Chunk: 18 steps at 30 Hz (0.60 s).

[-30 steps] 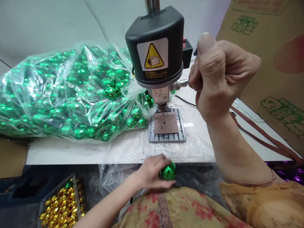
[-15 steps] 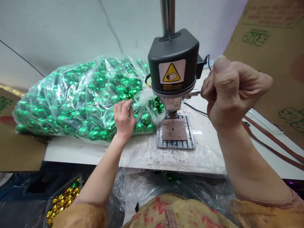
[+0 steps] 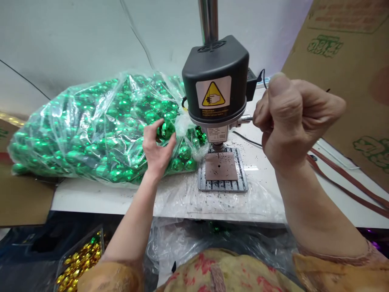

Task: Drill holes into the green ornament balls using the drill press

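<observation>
My left hand (image 3: 155,152) is curled round a shiny green faceted ball (image 3: 166,130), thumb on one side and fingers on the other. It is at the mouth of a clear plastic bag (image 3: 91,129) full of similar balls. My right hand (image 3: 291,121) is closed in a fist around the feed handle (image 3: 245,119) of a small black drill press (image 3: 214,77). Below the drill's chuck, a brown square plate (image 3: 221,172) with a hole in it lies on the slotted metal base (image 3: 242,178).
Dark shavings lie about the base on the white table (image 3: 121,198). A cardboard box (image 3: 349,81) stands on the right, with brown straps (image 3: 343,178) before it. Below left is a container of gold balls (image 3: 80,259). Crumpled plastic film hangs over the table's front edge.
My left hand has turned, and a green ball now shows between its thumb and fingers. My right hand stays on the handle. The whole view has shifted slightly.
</observation>
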{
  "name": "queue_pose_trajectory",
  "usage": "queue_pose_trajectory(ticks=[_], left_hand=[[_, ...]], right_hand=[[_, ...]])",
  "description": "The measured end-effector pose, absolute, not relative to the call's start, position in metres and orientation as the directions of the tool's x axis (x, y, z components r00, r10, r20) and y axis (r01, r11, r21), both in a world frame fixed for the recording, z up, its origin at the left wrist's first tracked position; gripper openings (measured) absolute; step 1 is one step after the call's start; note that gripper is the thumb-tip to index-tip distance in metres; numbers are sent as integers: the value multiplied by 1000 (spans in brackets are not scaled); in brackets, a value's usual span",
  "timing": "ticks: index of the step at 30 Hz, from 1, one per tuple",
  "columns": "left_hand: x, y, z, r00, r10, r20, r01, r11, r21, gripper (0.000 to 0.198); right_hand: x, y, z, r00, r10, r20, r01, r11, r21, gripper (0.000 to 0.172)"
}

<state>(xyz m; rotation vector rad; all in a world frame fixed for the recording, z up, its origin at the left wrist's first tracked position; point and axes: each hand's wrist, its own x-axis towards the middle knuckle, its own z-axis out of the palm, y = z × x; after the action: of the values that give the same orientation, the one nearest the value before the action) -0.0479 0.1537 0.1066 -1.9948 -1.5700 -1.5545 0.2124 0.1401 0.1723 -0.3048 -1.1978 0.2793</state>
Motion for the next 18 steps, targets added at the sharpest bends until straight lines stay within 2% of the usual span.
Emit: queue_pose_trajectory(ticks=[3, 5, 8, 10, 13, 15, 18], left_hand=[[-14, 106, 81, -208, 780, 590, 428, -470, 772, 49], [7, 84, 62, -216, 912, 348, 112, -330, 937, 49], [26, 73, 41, -97, 995, -2, -207, -18, 978, 47], [30, 78, 33, -64, 991, -113, -261, 93, 961, 42], [29, 96, 25, -124, 981, -152, -280, 112, 953, 41], [29, 107, 18, -144, 981, -127, -277, 83, 957, 48], [33, 120, 5, -92, 996, -18, -176, 2, 984, 51]], right_hand=[[213, 141, 172, 333, 341, 879, -49, 937, -345, 43], [213, 141, 173, 330, 340, 880, -42, 937, -347, 43], [212, 140, 173, 332, 357, 873, -44, 930, -364, 44], [212, 139, 173, 324, 363, 874, -50, 929, -368, 44], [212, 138, 174, 320, 362, 875, -77, 931, -357, 44], [212, 137, 175, 329, 358, 874, -96, 933, -346, 44], [211, 135, 176, 332, 370, 868, -76, 927, -366, 44]])
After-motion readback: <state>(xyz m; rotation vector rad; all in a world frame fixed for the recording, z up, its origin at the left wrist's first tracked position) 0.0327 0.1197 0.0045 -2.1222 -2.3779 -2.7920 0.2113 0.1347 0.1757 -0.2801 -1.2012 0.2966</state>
